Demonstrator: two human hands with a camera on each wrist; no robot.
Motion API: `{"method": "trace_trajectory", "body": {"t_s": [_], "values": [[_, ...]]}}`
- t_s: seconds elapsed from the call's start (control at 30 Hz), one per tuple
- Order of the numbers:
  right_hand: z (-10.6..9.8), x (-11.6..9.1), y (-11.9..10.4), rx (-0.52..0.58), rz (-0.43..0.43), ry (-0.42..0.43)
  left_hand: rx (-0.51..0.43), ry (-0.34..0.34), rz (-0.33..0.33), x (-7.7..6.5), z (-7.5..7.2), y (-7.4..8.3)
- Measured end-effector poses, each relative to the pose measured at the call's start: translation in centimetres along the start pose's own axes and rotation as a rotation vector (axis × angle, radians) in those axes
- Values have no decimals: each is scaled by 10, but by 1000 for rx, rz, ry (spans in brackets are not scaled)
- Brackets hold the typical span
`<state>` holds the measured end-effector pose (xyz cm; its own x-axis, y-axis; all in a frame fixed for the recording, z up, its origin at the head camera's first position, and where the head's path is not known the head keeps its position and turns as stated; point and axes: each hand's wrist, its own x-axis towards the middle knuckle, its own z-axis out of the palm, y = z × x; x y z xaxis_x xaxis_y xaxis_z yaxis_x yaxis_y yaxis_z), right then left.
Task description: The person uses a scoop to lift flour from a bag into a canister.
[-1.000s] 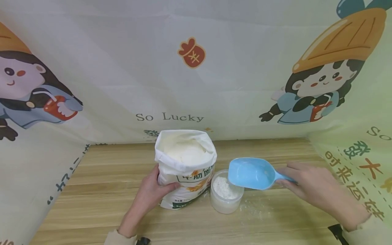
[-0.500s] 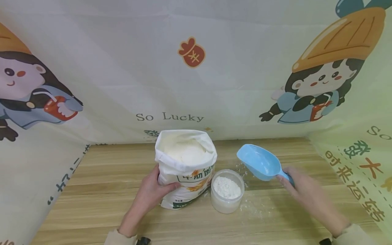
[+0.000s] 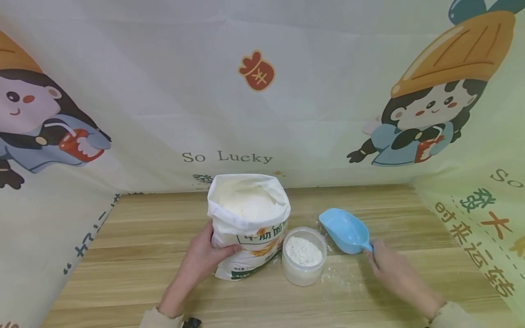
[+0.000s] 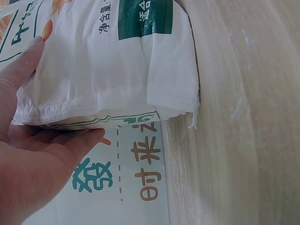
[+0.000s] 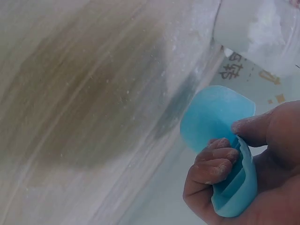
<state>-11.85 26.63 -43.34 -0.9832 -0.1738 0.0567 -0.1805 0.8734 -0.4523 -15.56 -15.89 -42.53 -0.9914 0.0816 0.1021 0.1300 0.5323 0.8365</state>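
Note:
A white paper-like sack of flour (image 3: 250, 250) stands upright with its mouth folded outward, flour showing inside. My left hand (image 3: 207, 253) grips the sack's lower left side, thumb across the front and fingers behind, as the left wrist view also shows on the sack (image 4: 93, 70). Beside the sack is a clear round jar (image 3: 302, 273) holding a mound of white flour (image 3: 303, 252). My right hand (image 3: 395, 269) holds a blue scoop (image 3: 345, 231) by its handle, to the right of the jar. In the right wrist view, fingers and thumb wrap the scoop's grooved handle (image 5: 236, 183).
Spilled flour (image 3: 340, 280) dusts the wooden tabletop (image 3: 135, 255) around the jar. A printed cloth (image 3: 184, 91) lines the back and both sides of the table.
The scoop has moved from over the jar to its right, first rising away and then coming lower and nearer the person. The left hand, sack and jar have stayed put.

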Motion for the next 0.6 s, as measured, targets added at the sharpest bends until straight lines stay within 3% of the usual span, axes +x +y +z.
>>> {"method": "trace_trajectory", "body": {"t_s": [0.23,0.6], "values": [[6,2,-2,-1,35,-53,2,8,6,-1,0,1],[11,-1,-3,-18,30,-35,3,18,10,-2,1,2]]}}
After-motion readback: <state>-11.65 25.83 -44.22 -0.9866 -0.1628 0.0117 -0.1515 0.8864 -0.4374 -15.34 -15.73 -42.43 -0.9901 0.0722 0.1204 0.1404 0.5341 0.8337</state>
